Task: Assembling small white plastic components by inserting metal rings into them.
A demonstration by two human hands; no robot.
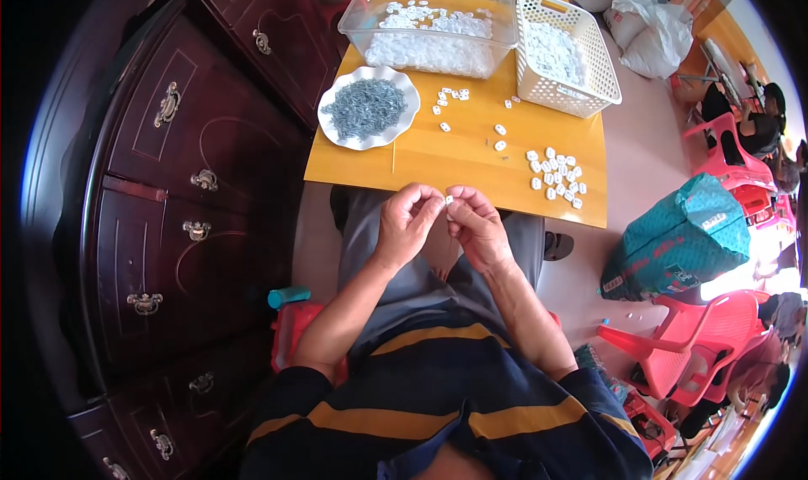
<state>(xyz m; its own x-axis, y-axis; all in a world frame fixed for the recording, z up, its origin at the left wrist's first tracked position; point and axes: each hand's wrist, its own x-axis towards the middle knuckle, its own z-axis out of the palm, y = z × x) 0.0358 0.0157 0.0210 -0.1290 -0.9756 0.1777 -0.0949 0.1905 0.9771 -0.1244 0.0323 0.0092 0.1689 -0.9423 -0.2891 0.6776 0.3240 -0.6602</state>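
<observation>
Just past the table's near edge, my two hands meet above my lap. My right hand (480, 232) pinches a small white plastic piece (449, 200) between thumb and fingertips. My left hand (406, 223) is closed, thumb against forefinger, with its tips next to that piece; anything between them is too small to make out. On the tabletop ahead, a white scalloped plate (328, 136) holds a heap of thin grey metal pins or screws. A cluster of white two-holed pieces (551, 177) lies at the table's right, with a few loose ones (445, 127) farther left.
A clear plastic bin (358, 44) and a cream perforated basket (589, 101), both filled with white pieces, stand at the far side. Dark wooden drawers (143, 185) rise at my left. On the right are a teal bag (673, 236), pink chairs (690, 337) and other people.
</observation>
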